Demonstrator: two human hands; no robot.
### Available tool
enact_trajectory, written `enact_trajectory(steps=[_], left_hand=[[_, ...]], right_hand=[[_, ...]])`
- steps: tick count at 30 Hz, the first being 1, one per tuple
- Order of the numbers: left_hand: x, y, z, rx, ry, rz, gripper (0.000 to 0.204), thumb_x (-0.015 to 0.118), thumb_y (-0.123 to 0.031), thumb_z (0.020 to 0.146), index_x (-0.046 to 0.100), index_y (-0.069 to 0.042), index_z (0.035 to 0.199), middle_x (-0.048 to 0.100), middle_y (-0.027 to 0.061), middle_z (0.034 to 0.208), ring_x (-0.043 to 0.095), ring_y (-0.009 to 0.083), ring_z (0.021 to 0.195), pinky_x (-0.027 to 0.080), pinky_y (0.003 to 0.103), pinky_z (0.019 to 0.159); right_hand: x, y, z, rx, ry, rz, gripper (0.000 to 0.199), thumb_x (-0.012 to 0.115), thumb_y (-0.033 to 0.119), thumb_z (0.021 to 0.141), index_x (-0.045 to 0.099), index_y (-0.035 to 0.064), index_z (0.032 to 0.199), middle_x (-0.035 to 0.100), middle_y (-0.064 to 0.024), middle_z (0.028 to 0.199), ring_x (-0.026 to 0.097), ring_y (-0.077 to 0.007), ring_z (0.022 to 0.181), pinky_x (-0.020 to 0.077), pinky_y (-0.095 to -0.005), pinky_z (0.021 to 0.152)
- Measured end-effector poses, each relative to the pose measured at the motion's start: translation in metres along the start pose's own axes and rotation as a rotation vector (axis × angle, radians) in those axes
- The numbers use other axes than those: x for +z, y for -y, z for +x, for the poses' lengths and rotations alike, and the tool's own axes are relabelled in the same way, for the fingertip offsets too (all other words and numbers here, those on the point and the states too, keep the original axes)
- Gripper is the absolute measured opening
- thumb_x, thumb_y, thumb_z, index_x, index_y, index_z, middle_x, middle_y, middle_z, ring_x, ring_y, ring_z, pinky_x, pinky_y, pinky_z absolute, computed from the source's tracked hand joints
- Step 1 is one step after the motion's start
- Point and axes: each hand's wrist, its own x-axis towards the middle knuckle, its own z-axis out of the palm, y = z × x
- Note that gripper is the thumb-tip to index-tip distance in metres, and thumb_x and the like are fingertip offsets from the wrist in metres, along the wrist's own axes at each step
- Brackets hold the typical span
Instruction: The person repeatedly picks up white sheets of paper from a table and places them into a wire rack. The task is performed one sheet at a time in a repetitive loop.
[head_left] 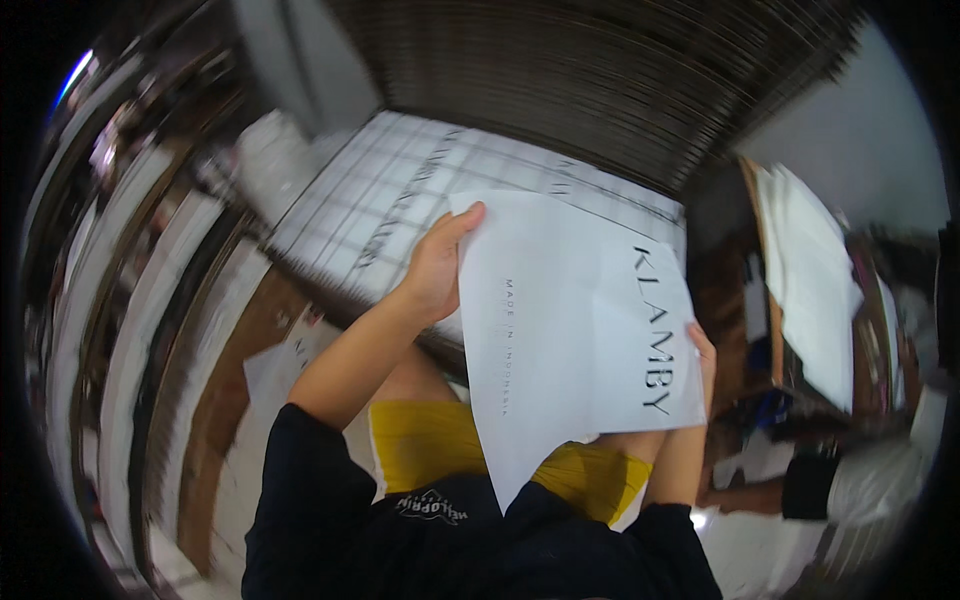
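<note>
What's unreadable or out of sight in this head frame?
All in the head view:
- Left hand: most fingers hidden behind the white printed sheet.
- Right hand: mostly hidden by the sheet.
- Sheet's far side: faces away from the camera.
- Lined white surface: partly covered by the sheet.
- Layered stacks at left: blurred, cut off by the dark fisheye rim.

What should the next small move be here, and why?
Probably lift and level the near side of the white printed sheet: the left hand and right hand grip it at opposite edges, while its free near-left corner points down over the person's lap, beside the yellow shorts.
</note>
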Motion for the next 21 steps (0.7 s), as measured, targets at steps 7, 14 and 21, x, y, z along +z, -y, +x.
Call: enact_trajectory(steps=[7, 14, 21], left_hand=[[-0.129, -0.016, -0.08, 0.173, -0.411, -0.098, 0.041, 0.045, -0.031, 0.094, 0.053, 0.005, 0.112, 0.061, 0.0117, 0.105, 0.06, 0.0187, 0.095, 0.048, 0.031, 0.082], [-0.152, 0.05, -0.145, 1.208, -1.069, 0.583, 0.058, 0.038, -0.047, 0.093, 0.031, -0.01, 0.137, 0.038, 0.0093, 0.138, 0.038, 0.0196, 0.123, 0.02, 0.047, 0.104], [-0.076, 0.173, -0.098, 0.591, 0.398, 0.71, 0.046, 0.07, -0.037, 0.076, 0.054, -0.005, 0.106, 0.061, 0.0134, 0.091, 0.061, 0.0324, 0.079, 0.048, 0.041, 0.065]], right_hand=[[0.128, 0.05, 0.046, -0.086, 0.542, -0.526, 0.054, 0.059, 0.016, 0.072, 0.05, -0.0084, 0.119, 0.064, -0.015, 0.098, 0.063, -0.0213, 0.087, 0.0518, -0.0311, 0.077], [0.405, 0.015, 0.052, -0.311, 1.283, -1.15, 0.057, 0.057, 0.005, 0.07, 0.051, 0.001, 0.126, 0.06, -0.0026, 0.085, 0.055, -0.0065, 0.066, 0.047, -0.0194, 0.061], [0.543, -0.05, 0.132, -0.506, 1.337, -1.304, 0.046, 0.046, -0.002, 0.069, 0.062, -0.0013, 0.111, 0.065, -0.008, 0.093, 0.057, -0.0029, 0.063, 0.0498, -0.0164, 0.058]])
